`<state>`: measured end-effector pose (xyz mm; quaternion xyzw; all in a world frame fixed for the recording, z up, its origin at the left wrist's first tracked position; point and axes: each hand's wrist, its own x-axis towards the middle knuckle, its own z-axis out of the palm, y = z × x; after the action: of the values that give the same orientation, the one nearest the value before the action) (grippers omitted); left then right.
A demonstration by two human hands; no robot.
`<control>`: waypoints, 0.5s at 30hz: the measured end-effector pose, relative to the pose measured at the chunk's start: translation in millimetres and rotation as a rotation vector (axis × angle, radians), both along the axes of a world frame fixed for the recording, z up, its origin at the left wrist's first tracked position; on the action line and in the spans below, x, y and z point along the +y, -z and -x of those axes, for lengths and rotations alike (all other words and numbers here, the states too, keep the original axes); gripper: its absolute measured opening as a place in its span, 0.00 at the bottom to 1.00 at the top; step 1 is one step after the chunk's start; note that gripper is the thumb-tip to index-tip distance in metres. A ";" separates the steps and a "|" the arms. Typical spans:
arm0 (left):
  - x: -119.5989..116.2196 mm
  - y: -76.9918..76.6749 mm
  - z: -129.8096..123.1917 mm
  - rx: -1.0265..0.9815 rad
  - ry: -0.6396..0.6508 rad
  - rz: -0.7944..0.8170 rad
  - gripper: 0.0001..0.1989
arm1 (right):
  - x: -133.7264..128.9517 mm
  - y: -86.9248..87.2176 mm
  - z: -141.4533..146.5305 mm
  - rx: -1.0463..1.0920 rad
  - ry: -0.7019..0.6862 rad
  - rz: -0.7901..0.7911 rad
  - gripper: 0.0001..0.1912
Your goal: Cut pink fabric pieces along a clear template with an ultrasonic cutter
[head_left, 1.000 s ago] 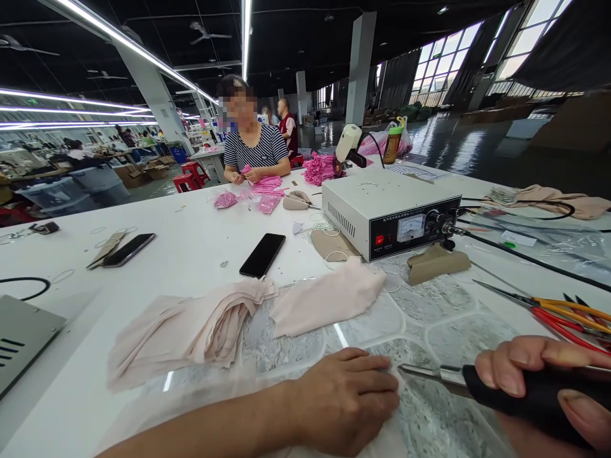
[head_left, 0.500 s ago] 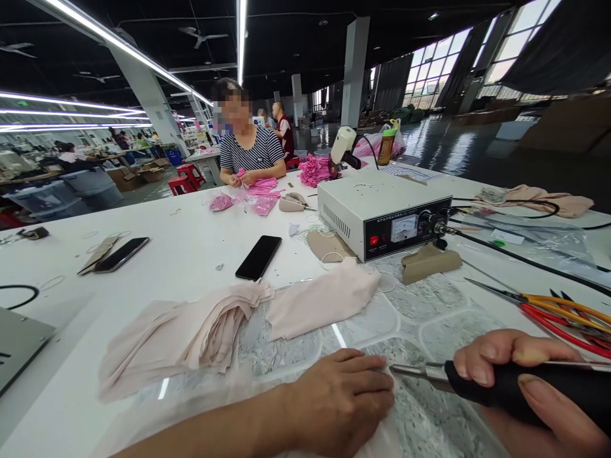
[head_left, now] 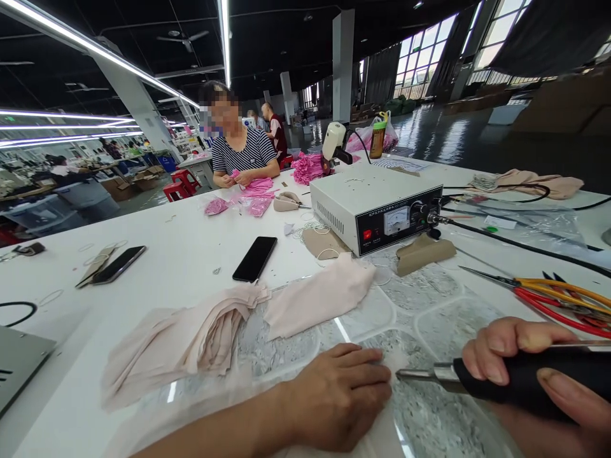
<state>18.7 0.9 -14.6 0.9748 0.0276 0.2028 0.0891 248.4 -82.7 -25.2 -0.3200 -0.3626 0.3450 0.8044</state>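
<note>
White lettering (head_left: 378, 215) (illegible) marks the box (head_left: 377, 183), right grip (head_left: 518, 343) encircling a tool (head_left: 447, 376), left (head_left: 334, 397) flat on cloth (head_left: 380, 436).

Black-handled metal tool (head_left: 522, 380), tip leftward

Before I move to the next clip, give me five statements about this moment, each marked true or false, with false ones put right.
1. The right hand holds a black-handled tool. True.
2. The left hand grips a phone. False: it lies back upward over pale fabric.
3. The tool's metal tip points toward the left hand. True.
4. The orange-handled and red-handled tools lie under the left hand. False: they lie on the table, beyond the right hand.
5. In the picture, the stack of pale cloth lies left of the single pale piece. True.
</note>
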 end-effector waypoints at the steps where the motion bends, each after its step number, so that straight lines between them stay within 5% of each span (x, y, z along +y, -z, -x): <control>1: 0.1 -0.2 -0.1 -0.002 0.003 0.001 0.12 | 0.1 -1.4 0.5 0.008 0.004 0.009 0.07; 15: 0.0 0.0 -1.0 0.070 -0.003 -0.011 0.12 | 3.7 6.2 -4.1 -0.006 0.004 0.043 0.08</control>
<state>19.8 0.9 -14.6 0.9817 0.0310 0.1691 0.0824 252.5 -78.9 -31.4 -0.3388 -0.3571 0.3500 0.7970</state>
